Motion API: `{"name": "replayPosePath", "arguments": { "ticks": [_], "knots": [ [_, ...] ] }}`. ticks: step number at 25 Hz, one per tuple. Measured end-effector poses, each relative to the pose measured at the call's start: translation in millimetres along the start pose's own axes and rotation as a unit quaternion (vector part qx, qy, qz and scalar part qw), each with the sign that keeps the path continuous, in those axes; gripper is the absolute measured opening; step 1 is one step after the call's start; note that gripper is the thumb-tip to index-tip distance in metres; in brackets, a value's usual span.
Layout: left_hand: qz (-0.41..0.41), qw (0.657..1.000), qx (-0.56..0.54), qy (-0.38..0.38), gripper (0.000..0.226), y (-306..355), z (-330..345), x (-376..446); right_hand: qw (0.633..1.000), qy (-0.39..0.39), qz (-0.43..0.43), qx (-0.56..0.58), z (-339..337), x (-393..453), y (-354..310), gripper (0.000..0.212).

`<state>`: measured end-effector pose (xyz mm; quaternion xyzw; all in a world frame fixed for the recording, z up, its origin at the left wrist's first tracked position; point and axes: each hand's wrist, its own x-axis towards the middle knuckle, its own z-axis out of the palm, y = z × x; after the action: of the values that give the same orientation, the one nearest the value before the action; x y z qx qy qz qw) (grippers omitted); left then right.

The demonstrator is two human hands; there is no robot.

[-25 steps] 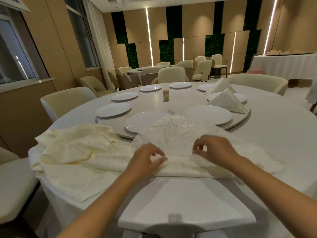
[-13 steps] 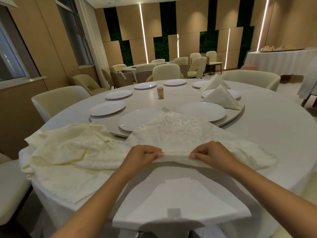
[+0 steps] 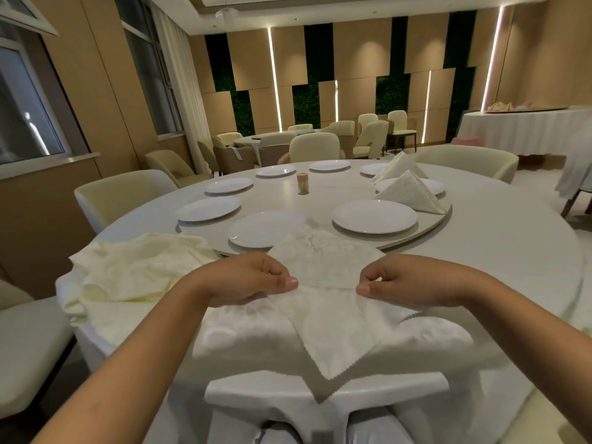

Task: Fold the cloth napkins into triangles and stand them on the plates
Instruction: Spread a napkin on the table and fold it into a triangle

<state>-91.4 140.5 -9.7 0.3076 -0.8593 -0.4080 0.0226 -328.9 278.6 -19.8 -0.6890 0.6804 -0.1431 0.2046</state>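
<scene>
A cream patterned napkin [image 3: 323, 261] lies on the round table in front of me, its near corner [image 3: 333, 347] hanging over the table edge. My left hand [image 3: 246, 278] pinches its folded edge on the left. My right hand [image 3: 407, 280] pinches the same edge on the right. A heap of loose cream napkins [image 3: 134, 270] sits to the left. Two folded triangle napkins stand on far-right plates, the nearer one [image 3: 411, 195] in front of the farther one [image 3: 400, 166]. Empty white plates [image 3: 374, 216] [image 3: 262, 230] ring the turntable.
A small wooden toothpick holder [image 3: 302, 183] stands mid-turntable. Cream chairs [image 3: 118, 195] surround the table, and one chair back [image 3: 320, 392] is right below my arms. Another draped table [image 3: 525, 129] stands at the far right.
Both hands pulled the napkin's folded edge toward me, so a corner now hangs over the table edge. My view has tilted up and closer.
</scene>
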Motion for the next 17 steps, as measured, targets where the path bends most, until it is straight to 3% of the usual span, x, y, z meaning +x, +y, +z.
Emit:
{"name": "replayPosePath", "arguments": {
  "ticks": [3,6,9,13,15,17],
  "knots": [
    [-0.037,0.998,0.045,0.006,0.045,-11.7,2.6,22.1,1.0,0.006,0.009,-0.025,4.3,24.9,14.8,0.036],
    [-0.072,0.984,0.119,0.115,0.04,-32.7,19.8,58.1,0.992,0.081,0.04,-0.085,24.4,60.0,32.3,0.026],
    [-0.035,0.97,0.149,0.187,0.013,-53.9,46.6,76.3,0.996,0.084,0.012,-0.034,53.2,74.8,47.3,0.007],
    [0.013,0.995,-0.033,0.088,0.014,-67.7,71.0,75.7,0.996,0.03,-0.012,0.088,77.5,73.9,62.0,0.018],
    [0.036,0.995,-0.043,0.078,0.017,-72.2,73.5,75.2,0.995,0.04,-0.028,0.088,88.7,77.3,69.5,0.026],
    [0.049,0.996,-0.038,0.058,0.016,-76.5,68.2,74.9,0.991,0.078,-0.03,0.104,97.0,82.4,71.2,0.018]
  ]
}}
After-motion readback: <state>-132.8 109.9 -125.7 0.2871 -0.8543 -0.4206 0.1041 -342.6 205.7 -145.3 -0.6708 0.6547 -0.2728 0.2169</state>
